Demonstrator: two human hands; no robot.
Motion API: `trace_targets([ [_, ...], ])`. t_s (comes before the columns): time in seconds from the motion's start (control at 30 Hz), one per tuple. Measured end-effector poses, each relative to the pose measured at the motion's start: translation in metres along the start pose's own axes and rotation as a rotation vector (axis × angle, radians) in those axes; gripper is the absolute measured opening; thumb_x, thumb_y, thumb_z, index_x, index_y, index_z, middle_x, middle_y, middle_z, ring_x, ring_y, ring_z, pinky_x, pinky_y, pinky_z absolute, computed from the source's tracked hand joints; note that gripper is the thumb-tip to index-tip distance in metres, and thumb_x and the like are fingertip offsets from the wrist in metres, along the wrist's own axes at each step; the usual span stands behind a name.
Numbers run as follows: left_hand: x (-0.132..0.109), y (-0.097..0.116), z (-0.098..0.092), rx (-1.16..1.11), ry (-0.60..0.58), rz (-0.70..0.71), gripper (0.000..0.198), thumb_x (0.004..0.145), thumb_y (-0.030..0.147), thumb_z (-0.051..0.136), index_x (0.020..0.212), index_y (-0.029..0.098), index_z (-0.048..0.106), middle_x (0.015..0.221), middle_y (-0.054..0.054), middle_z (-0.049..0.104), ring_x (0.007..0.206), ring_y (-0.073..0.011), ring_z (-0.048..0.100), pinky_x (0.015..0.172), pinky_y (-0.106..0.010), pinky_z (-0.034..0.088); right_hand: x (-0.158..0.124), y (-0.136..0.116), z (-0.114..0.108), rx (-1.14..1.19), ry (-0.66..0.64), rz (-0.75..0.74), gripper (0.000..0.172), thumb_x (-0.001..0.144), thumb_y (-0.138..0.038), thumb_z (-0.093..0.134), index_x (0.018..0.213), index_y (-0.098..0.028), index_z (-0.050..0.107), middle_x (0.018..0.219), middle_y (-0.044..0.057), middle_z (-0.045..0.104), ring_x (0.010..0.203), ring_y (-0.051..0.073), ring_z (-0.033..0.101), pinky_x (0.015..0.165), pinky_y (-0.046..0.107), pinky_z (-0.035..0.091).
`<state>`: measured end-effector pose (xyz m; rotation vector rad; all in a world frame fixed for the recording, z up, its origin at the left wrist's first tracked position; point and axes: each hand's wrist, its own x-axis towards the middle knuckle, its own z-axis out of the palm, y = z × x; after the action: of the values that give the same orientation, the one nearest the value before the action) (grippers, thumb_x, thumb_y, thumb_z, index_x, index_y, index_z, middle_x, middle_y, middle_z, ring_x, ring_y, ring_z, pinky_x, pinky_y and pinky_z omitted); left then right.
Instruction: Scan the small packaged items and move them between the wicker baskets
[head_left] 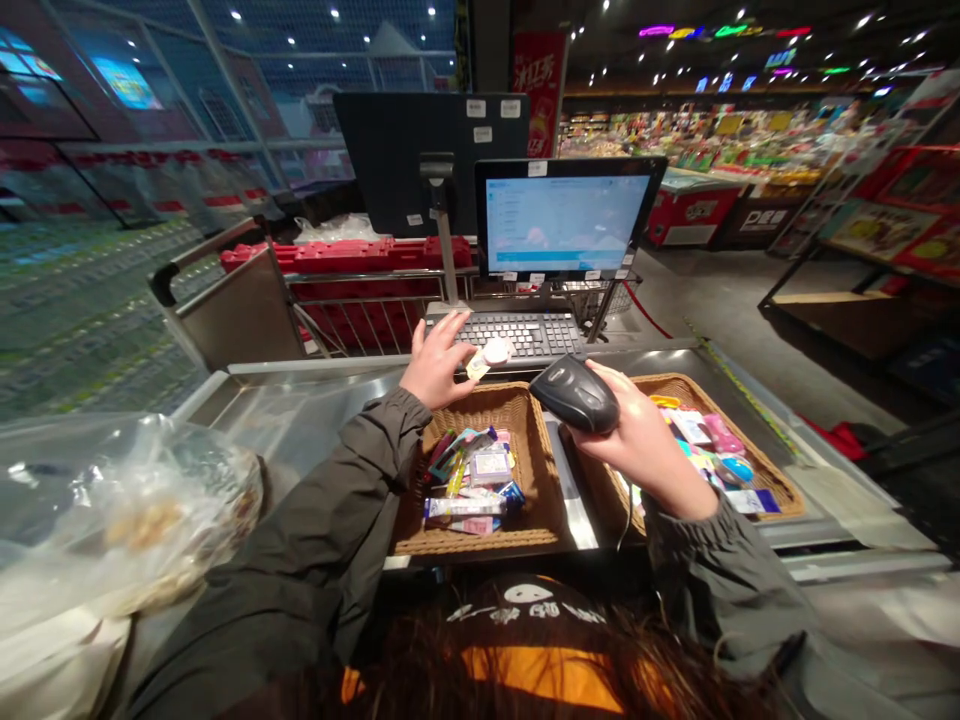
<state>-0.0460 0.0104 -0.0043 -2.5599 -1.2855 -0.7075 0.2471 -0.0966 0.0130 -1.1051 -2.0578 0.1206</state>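
Observation:
My left hand (436, 365) pinches a small item between thumb and finger, its other fingers stretched over the left end of a black keyboard (525, 335). The item has a pale yellow piece (478, 366) and a round white part (496, 350); its exact kind is unclear. A black handheld barcode scanner (576, 393) is gripped in my right hand (649, 440), its front tilted toward the item. Below my left hand, a wicker basket (553, 500) holds several small tubes and packets. Another wicker basket (784, 490) with colourful small goods lies partly behind my right hand.
A lit checkout monitor (566, 222) stands behind the keyboard, beside the back of a second screen (397, 160). Clear plastic bags (127, 500) cover the left of the metal counter (300, 400). Beyond it are a shopping cart (367, 305) and red crates (345, 255).

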Motion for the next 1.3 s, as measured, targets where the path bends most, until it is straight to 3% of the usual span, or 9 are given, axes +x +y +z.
trace_targets([
  [0.53,-0.076,-0.027,0.055,0.101,-0.415,-0.102,0.034,0.072,0.042,0.072,0.097,0.02,0.075,0.158,-0.018,0.033,0.148,-0.0404,0.022,0.114,-0.073,0.01,-0.001,0.005,0.019,0.031,-0.083,0.054,0.056,0.071,-0.026,0.067,0.126,-0.02,0.058,0.127,0.014,0.065,0.126,0.035,0.056,0.106,0.056,0.045],
  [0.83,-0.1,-0.035,0.065,0.141,-0.512,-0.2,0.027,0.066,0.038,0.071,0.084,0.018,0.076,0.15,-0.018,0.046,0.145,-0.0417,0.029,0.114,-0.073,0.005,-0.001,-0.004,0.047,0.063,-0.16,0.067,0.052,0.071,-0.026,0.067,0.123,-0.02,0.06,0.122,0.013,0.067,0.123,0.035,0.058,0.103,0.058,0.046],
  [0.93,-0.106,-0.038,0.069,0.17,-0.607,-0.251,0.03,0.062,0.04,0.076,0.083,0.018,0.076,0.149,-0.018,0.048,0.145,-0.0433,0.028,0.114,-0.072,0.003,0.001,-0.006,0.047,0.082,-0.163,0.062,0.054,0.071,-0.024,0.066,0.124,-0.022,0.06,0.122,0.012,0.067,0.123,0.034,0.059,0.104,0.057,0.046],
  [1.07,-0.108,-0.039,0.068,0.155,-0.756,-0.266,0.041,0.059,0.046,0.081,0.088,0.018,0.076,0.149,-0.02,0.047,0.145,-0.0445,0.029,0.112,-0.074,0.007,0.001,-0.003,0.04,0.075,-0.148,0.067,0.054,0.071,-0.025,0.066,0.125,-0.019,0.059,0.126,0.014,0.066,0.124,0.034,0.058,0.105,0.056,0.046],
  [1.3,-0.07,-0.015,0.042,0.138,-0.652,-0.13,0.041,0.074,0.051,0.074,0.1,0.02,0.074,0.151,-0.019,0.045,0.145,-0.0407,0.03,0.111,-0.075,0.015,-0.012,0.019,0.0,-0.024,-0.013,0.194,0.054,0.071,-0.026,0.068,0.124,-0.019,0.059,0.126,0.013,0.066,0.118,0.034,0.062,0.101,0.055,0.05],
])
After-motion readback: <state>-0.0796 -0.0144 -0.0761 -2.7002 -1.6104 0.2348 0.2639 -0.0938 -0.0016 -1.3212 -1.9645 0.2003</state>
